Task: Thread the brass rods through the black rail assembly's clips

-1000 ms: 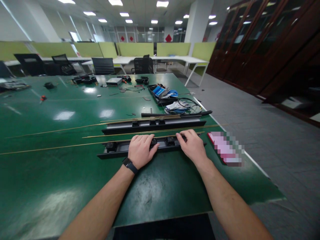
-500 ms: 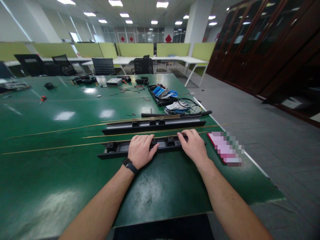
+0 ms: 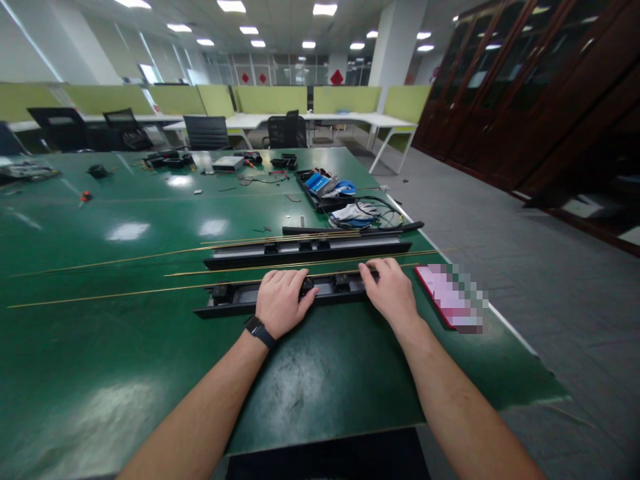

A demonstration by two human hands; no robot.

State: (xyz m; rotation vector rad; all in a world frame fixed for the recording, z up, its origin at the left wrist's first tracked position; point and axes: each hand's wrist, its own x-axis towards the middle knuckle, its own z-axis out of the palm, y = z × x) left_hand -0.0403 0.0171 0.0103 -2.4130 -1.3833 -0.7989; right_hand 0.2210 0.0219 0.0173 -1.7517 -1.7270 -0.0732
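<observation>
Nearest me on the green table (image 3: pixel 290 380) lies a black channel rail (image 3: pixel 240 309) with a grey inside and small black blocks (image 3: pixel 341 283) along it. My left hand (image 3: pixel 281 300) grips the rail's middle, fingers over the far side and thumb by a block. At the rail's right end, my right hand (image 3: pixel 391 290) is closed, thumb and forefinger together on a thin brass rod (image 3: pixel 110 295); the exact contact is partly hidden. That rod runs along the rail and sticks out far to the left. Another brass rod (image 3: pixel 220 271) lies just behind.
A second black rail (image 3: pixel 350 253) with blocks lies farther back, several thin rods across it. Behind are a black strip (image 3: pixel 400 229), gloves (image 3: pixel 355 213) and a black tray (image 3: pixel 317 200) of blue items. A red-edged, blurred flat object (image 3: pixel 445 297) lies right, near the table edge.
My right hand has shifted slightly right, and the brass rod's far left end has moved a little right with it. My left hand and the rail stay in place.
</observation>
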